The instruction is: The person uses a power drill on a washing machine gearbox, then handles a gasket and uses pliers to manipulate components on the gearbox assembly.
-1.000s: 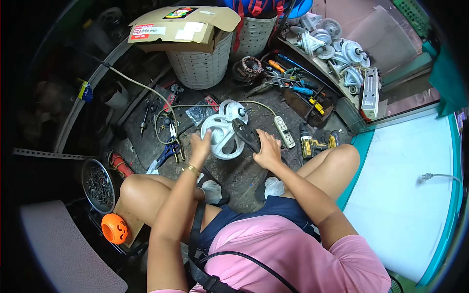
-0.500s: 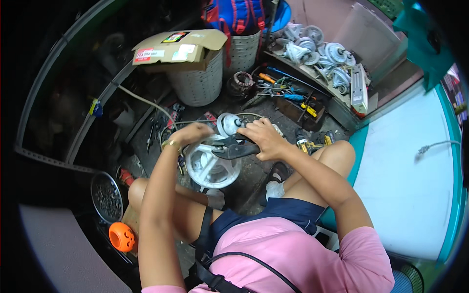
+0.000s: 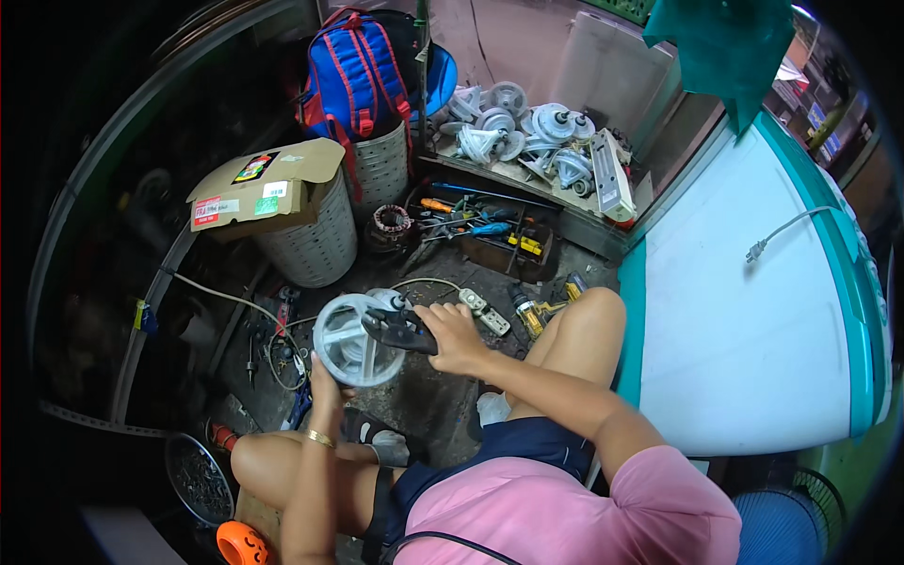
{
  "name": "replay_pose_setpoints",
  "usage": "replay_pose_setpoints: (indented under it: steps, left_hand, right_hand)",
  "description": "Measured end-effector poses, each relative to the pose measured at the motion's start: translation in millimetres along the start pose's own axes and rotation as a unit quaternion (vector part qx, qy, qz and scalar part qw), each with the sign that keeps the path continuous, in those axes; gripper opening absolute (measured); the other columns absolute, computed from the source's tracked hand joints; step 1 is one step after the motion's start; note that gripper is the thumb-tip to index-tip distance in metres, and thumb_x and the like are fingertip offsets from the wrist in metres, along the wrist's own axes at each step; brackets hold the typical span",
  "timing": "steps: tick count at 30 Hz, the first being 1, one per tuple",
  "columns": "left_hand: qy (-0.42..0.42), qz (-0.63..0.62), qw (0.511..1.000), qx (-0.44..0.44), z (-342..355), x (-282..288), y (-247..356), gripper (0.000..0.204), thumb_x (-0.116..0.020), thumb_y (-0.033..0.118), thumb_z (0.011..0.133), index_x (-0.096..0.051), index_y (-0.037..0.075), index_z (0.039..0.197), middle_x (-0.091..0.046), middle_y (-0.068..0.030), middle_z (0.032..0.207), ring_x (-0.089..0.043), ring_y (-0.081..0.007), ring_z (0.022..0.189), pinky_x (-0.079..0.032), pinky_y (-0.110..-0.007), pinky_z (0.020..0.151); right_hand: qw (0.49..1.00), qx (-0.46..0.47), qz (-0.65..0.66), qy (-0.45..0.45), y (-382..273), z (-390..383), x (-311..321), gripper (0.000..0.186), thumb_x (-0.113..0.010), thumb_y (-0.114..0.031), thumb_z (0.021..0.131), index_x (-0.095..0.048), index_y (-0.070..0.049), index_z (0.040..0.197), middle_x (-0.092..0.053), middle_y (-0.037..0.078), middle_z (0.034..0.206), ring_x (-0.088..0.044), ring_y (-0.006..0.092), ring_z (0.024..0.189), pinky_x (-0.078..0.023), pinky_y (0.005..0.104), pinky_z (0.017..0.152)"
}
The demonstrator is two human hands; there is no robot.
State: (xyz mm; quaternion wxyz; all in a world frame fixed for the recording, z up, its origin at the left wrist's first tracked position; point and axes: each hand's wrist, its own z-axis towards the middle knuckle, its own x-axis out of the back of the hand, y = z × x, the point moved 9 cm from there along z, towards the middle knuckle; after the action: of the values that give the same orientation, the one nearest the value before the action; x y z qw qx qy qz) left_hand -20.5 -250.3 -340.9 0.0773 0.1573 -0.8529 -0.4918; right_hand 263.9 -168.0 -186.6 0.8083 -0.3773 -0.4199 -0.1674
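A silvery-white spoked wheel (image 3: 356, 337) is tilted up in front of my knees. My left hand (image 3: 326, 379) grips its rim at the lower left, the fingers partly hidden behind it. My right hand (image 3: 456, 337) is closed round the handles of black-handled pliers (image 3: 400, 331). The pliers' jaws lie over the wheel's right side, near a spoke; whether they bite on anything I cannot tell. Just behind the wheel, another small whitish round part (image 3: 386, 298) is partly covered.
A power strip (image 3: 485, 313) and yellow-black drill (image 3: 534, 309) lie right of my hands. Farther off stand a tool box (image 3: 508, 252), a shelf of similar wheel parts (image 3: 527, 127) and a basket (image 3: 315, 247) under a cardboard box (image 3: 268, 184). A bowl of small parts (image 3: 200, 480) sits left.
My left hand has gone from above the wheel to its lower-left rim and taken hold. The wheel has tilted up. The pliers remain in my right hand. The whole view has shifted.
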Motion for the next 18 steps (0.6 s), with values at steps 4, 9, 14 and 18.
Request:
replay_pose_setpoints:
  steps: [4, 9, 14, 18]
  left_hand:
    - [-0.231, 0.231, 0.932, 0.159, 1, 23, 38, 0.068, -0.034, 0.065, 0.106, -0.068, 0.008, 0.122, -0.073, -0.0104, 0.091, -0.065, -0.0196, 0.068, -0.053, -0.037, 0.058]
    - [-0.206, 0.33, 0.915, 0.111, 2, -2, 63, 0.068, -0.045, 0.061, 0.104, -0.058, 0.002, 0.135, -0.064, -0.0195, 0.12, -0.07, -0.0232, 0.091, -0.059, -0.042, 0.071]
    - [0.107, -0.043, 0.982, -0.15, -15, 5, 56, 0.053, -0.055, 0.05, 0.103, -0.045, 0.009, 0.135, -0.056, -0.0053, 0.102, -0.054, -0.011, 0.065, -0.046, -0.023, 0.055]
    - [0.146, -0.027, 0.965, -0.218, -20, -40, 33, 0.043, -0.043, 0.039, 0.111, -0.042, 0.005, 0.135, -0.062, -0.0114, 0.097, -0.063, -0.0199, 0.074, -0.051, -0.032, 0.064]
  right_hand:
    - [0.959, 0.245, -0.048, -0.136, -45, 14, 14, 0.087, -0.082, -0.015, 0.054, -0.054, -0.013, 0.136, -0.055, 0.006, 0.106, -0.054, 0.0276, 0.103, -0.036, 0.0429, 0.094]
    - [0.961, 0.222, -0.003, -0.168, -44, 15, 15, 0.085, -0.081, -0.013, 0.055, -0.054, -0.011, 0.136, -0.056, 0.008, 0.107, -0.055, 0.0282, 0.107, -0.036, 0.0432, 0.096]
    - [0.997, -0.072, 0.031, 0.0, 13, 12, 8, 0.084, -0.078, -0.011, 0.061, -0.051, -0.007, 0.14, -0.061, 0.013, 0.116, -0.056, 0.033, 0.113, -0.037, 0.0447, 0.096]
    - [0.989, -0.14, 0.041, 0.031, 21, 2, -9, 0.084, -0.078, -0.013, 0.062, -0.05, -0.006, 0.141, -0.062, 0.013, 0.119, -0.057, 0.0336, 0.113, -0.038, 0.0456, 0.093]
